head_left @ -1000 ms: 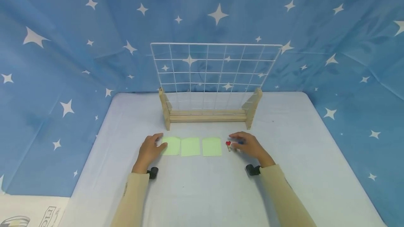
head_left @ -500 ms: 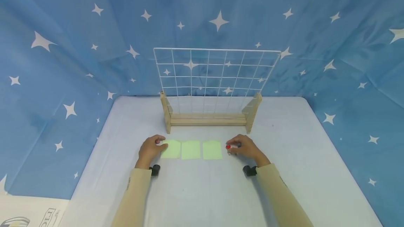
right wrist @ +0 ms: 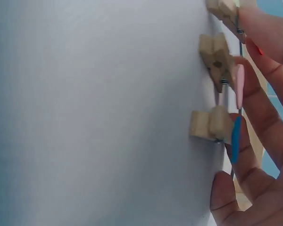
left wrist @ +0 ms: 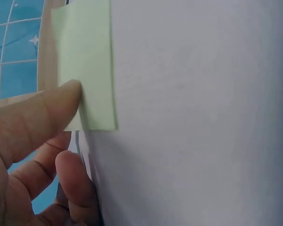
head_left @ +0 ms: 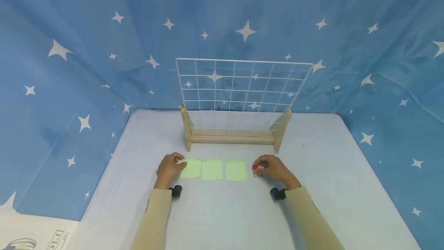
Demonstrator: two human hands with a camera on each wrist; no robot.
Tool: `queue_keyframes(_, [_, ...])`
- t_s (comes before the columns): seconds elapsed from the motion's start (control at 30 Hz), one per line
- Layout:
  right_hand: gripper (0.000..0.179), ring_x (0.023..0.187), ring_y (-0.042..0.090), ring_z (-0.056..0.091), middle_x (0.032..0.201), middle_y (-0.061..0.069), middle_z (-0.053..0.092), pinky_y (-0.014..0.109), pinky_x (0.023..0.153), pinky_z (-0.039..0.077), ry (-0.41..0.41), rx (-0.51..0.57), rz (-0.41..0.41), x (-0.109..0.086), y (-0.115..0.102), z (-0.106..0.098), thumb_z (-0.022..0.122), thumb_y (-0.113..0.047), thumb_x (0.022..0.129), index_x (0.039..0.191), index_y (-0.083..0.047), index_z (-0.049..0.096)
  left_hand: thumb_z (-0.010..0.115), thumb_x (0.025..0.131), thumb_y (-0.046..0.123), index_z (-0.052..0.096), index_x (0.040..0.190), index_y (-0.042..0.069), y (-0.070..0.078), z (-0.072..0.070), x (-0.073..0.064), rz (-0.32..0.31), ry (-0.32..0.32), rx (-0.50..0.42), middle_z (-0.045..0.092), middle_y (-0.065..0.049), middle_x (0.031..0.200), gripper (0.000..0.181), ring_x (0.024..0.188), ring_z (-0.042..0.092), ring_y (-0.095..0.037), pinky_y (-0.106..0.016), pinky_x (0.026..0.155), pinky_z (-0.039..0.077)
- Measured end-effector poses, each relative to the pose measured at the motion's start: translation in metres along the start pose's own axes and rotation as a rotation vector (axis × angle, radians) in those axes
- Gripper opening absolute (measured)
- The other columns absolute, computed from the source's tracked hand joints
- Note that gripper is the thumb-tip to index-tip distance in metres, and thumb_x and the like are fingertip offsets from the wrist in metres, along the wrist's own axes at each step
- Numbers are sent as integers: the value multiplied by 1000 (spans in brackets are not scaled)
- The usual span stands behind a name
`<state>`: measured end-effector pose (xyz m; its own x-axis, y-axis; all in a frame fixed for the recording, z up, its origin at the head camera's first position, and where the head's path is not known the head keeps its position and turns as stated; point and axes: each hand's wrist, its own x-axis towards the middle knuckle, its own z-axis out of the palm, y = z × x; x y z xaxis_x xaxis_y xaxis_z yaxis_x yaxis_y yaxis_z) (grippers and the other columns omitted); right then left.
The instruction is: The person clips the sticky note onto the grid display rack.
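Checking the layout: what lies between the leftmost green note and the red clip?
The middle green note and the rightmost green note; the head view shows both.

Holds both forearms (head_left: 152,217) forward, well apart; bends fingers (left wrist: 71,172) loosely on the left hand (head_left: 169,169); pinches with the right hand (head_left: 274,168).

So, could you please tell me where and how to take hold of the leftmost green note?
Pinch the leftmost green note by its left edge, from the person's left: the right edge lies close beside the middle note, leaving hardly any room. It looks thin and nearly flat, so thumb above, fingertip beneath should probably work.
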<state>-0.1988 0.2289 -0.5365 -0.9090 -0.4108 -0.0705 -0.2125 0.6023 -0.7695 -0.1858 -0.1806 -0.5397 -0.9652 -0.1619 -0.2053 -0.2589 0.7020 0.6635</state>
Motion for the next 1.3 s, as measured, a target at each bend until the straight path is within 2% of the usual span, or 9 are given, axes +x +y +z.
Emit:
queue_keyframes(0.17, [7,92,21,63,101,8,75,39,81,54,10,55,45,0,1,-1,80,0,95,102,-2,77,81,95,16,73,114,4,0,-2,-3,25,11,-10,61,-9,103,23,93,57,-27,-39,75,47])
queue_keyframes(0.3, [7,90,21,62,97,6,73,35,75,53,24,86,71,2,2,-1,78,-1,97,103,-1,76,80,96,15,73,111,5,1,-5,-5,14,16,-22,66,-10,107,19,96,61,-28,-40,77,48])
queue_keyframes(0.4, [7,86,20,62,94,5,72,31,68,52,27,106,81,1,3,-2,78,-3,98,104,-2,76,74,100,15,72,112,5,1,-5,-6,-2,12,-39,70,-11,109,16,96,63,-29,-42,78,48])
queue_keyframes(0.6, [20,82,18,64,97,14,76,28,63,51,33,145,6,-2,4,-4,73,1,100,118,10,74,63,106,19,72,118,4,0,-6,-9,-24,-18,-65,72,-12,110,22,97,65,-30,-47,85,51])
queue_keyframes(0.7, [25,81,17,67,96,17,77,26,64,50,48,139,-43,-2,4,-6,71,2,102,123,14,71,63,106,19,72,118,3,-2,-7,-9,1,-23,-87,73,-14,112,22,99,66,-32,-50,89,51])
queue_keyframes(0.8, [23,78,16,68,92,15,77,26,67,51,63,129,-54,-2,3,-9,71,-1,103,121,14,73,63,107,18,72,117,3,-3,-9,-8,33,-12,-106,74,-15,112,21,100,67,-33,-51,91,52])
queue_keyframes(1.0, [19,88,20,71,101,14,79,30,74,53,95,100,2,1,-2,-12,73,-5,103,116,7,77,64,106,16,72,117,1,-6,-11,-5,80,7,-133,73,-16,112,21,107,66,-37,-54,95,51])
queue_keyframes(1.17, [16,98,27,70,108,15,78,37,82,54,126,43,37,1,-5,-12,74,-5,102,114,5,78,64,106,16,72,117,1,-8,-11,-4,74,9,-160,73,-16,112,20,108,65,-36,-53,95,50])
queue_keyframes(1.3, [16,101,29,69,110,16,78,38,84,54,142,51,47,0,-6,-11,74,-6,102,113,4,79,65,107,15,72,116,2,-7,-11,-6,77,19,-178,73,-16,113,18,105,64,-35,-49,92,50])
